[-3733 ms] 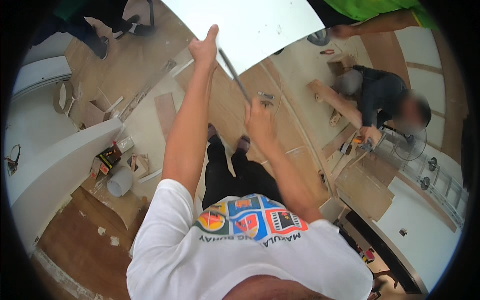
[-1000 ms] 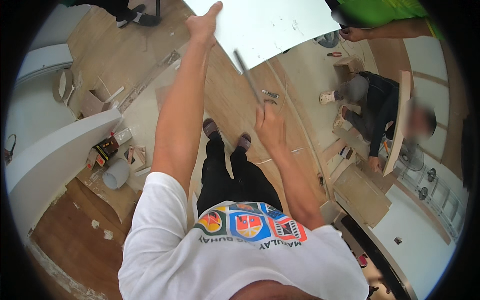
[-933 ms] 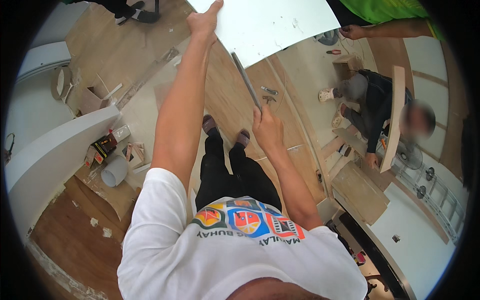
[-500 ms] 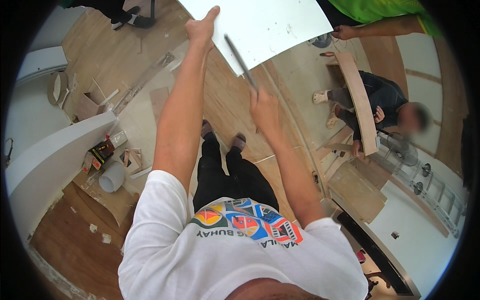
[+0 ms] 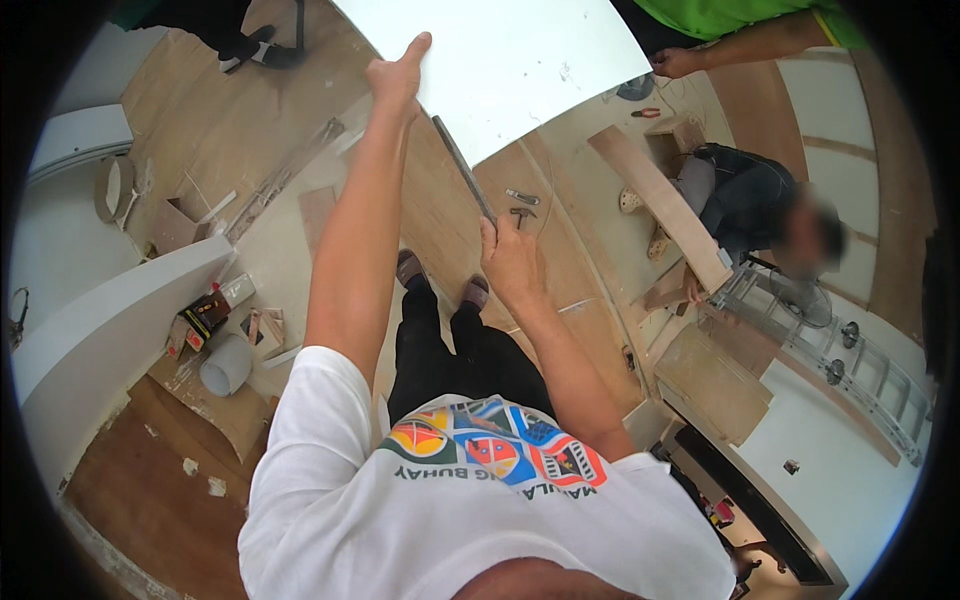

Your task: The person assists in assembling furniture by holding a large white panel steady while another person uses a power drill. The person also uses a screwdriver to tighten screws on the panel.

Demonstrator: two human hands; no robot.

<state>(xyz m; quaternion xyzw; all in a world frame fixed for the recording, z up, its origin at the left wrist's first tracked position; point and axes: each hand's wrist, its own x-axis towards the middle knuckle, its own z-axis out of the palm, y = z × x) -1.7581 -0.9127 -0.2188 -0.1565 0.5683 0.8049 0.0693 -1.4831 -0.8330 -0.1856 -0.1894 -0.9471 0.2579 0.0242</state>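
A large white panel (image 5: 510, 70) spans the top of the view, its near corner pointing toward me. My left hand (image 5: 400, 78) grips the panel's left edge, thumb on top and fingers hidden underneath. My right hand (image 5: 514, 265) is closed around the lower end of a long, dark grey file (image 5: 460, 165). The file slants up to the left and lies along the panel's left edge, close to the near corner. A co-worker's hand (image 5: 678, 63) is at the panel's right edge.
Below the panel, a hammer (image 5: 522, 214) and a small metal tool (image 5: 520, 197) lie on the plywood. Red-handled pliers (image 5: 646, 113) lie farther right. A seated person (image 5: 745, 195) is beside a wooden board (image 5: 660, 200). A ladder (image 5: 870, 370) and a fan (image 5: 800, 300) stand right.
My right hand and the file have moved down and slightly left along the panel's edge. The panel has shifted slightly left and down. At right, the seated person's board has tilted.
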